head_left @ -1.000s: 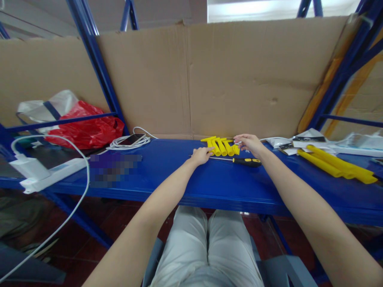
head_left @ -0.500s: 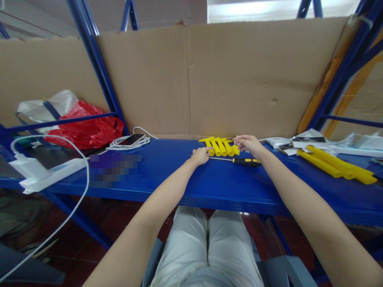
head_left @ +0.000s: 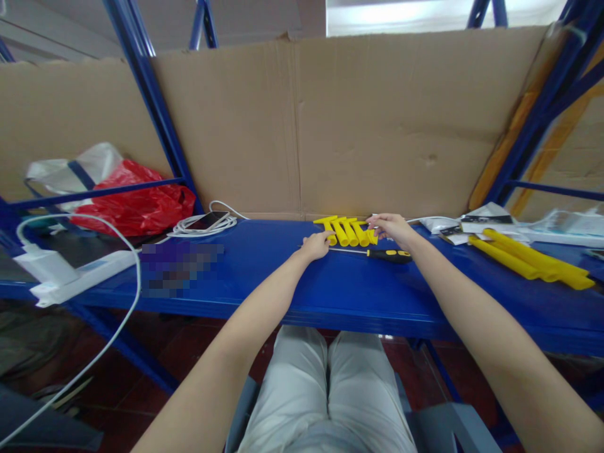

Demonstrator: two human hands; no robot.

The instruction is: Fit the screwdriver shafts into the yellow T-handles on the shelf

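Observation:
Several yellow T-shaped plastic pieces (head_left: 348, 231) with tube-like stems lie side by side on the blue tabletop (head_left: 264, 270). At the left end of this row, my left hand (head_left: 316, 245) is closed with its fingertips against the leftmost piece. Over the right end, my right hand (head_left: 391, 228) has its fingers pinched together beside the last piece; whatever is between them is too small to make out. A screwdriver (head_left: 389, 255) with a black and yellow handle lies in front of the row, its thin shaft running left toward my left hand.
Longer yellow tubes (head_left: 528, 261) lie on the right by small white packets (head_left: 488, 220). To the left are a phone (head_left: 210, 220) on a coiled white cable, a red plastic bag (head_left: 141, 198) and a white power strip (head_left: 89, 270). A cardboard panel (head_left: 377, 126) stands behind.

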